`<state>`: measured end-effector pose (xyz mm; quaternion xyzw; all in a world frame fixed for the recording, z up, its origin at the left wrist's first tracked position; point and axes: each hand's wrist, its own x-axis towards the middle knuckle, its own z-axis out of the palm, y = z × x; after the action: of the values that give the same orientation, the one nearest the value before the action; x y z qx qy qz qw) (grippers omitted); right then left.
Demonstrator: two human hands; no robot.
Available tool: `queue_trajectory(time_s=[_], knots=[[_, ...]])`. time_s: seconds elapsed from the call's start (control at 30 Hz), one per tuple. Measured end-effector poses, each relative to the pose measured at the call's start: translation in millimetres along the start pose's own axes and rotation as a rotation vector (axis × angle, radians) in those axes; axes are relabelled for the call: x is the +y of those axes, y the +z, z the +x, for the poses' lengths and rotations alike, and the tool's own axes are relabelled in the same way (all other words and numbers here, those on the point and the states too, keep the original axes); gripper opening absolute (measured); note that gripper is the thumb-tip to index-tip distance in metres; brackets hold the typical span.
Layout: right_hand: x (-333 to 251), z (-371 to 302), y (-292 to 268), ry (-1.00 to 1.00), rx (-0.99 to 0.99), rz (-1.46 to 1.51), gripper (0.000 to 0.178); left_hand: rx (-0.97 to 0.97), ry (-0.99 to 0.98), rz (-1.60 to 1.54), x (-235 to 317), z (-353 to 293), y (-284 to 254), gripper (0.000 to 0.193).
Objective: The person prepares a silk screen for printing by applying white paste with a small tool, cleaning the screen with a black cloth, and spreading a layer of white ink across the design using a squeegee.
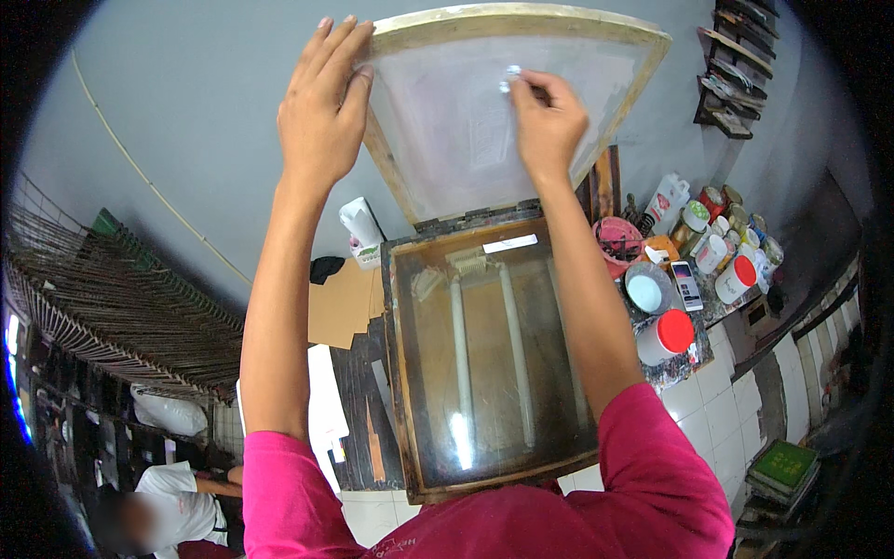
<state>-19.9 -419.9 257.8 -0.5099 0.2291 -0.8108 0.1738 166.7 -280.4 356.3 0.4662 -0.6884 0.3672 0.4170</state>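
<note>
A wooden screen printing frame (517, 26) with pale mesh stands tilted against the grey wall at the far side. My left hand (324, 107) grips its upper left edge, thumb on the near side and fingers reaching up along the corner. In front of the mesh, my right hand (549, 116) pinches a small white wad (510, 78), perhaps tissue or cloth, near the frame's upper middle. Whether the wad touches the mesh I cannot tell. Faint marks show on the mesh below it. Beneath my forearms lies a glass-topped wooden box (489, 382) with long tube lamps inside.
To the right, a cluttered counter holds a bowl of pale blue liquid (644, 291), a phone (687, 285), a red-lidded tub (667, 337) and several jars. A white bottle (361, 222) stands left of the box. Another person (177, 508) is at lower left, by a wire rack (121, 307).
</note>
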Motion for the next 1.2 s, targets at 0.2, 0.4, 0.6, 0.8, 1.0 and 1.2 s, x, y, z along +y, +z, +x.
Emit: queue_trajectory(time_s=[0.2, 0.4, 0.6, 0.8, 1.0, 1.2], knots=[[3, -8, -18, 0.027, -0.115, -0.159, 0.011, -0.003, 0.015, 0.007, -2, -1, -2, 0.043], [3, -21, -13, -0.089, -0.264, -0.12, 0.009, -0.01, 0.001, 0.025, 0, 0, -2, 0.044], [12, -13, -8, -0.067, -0.116, -0.085, 0.009, -0.003, 0.004, -0.001, 1, 0, 0, 0.044], [23, -21, -18, 0.01, -0.066, -0.108, 0.009, 0.001, 0.015, -0.03, 6, 0, -1, 0.043], [40, -44, -24, -0.021, -0.166, -0.209, 0.011, -0.01, 0.007, -0.022, 4, 1, -2, 0.043], [43, -49, -13, -0.035, -0.253, -0.159, 0.008, 0.004, 0.005, -0.04, 3, 0, 0, 0.043]])
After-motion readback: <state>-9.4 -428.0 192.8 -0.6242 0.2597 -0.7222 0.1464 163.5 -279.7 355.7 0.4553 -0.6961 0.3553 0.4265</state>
